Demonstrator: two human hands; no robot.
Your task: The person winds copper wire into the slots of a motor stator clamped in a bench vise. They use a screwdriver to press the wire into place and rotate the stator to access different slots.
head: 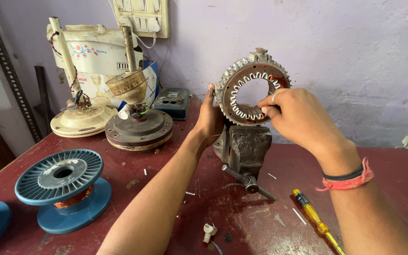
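My L hand [209, 118] grips motor ring [252, 92] at left rim; R hand [293, 115] pinches its lower-right windings. Ring upright between hands, clamped in vise [246, 148] just below; R nearer.

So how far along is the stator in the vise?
Done: the ring stator stands clamped upright in the bench vise, white slot liners fitted. In hand: the left hand steadies its rim; the right hand works at the inner slots. Left: copper shows in only some slots; the wire spool sits aside.
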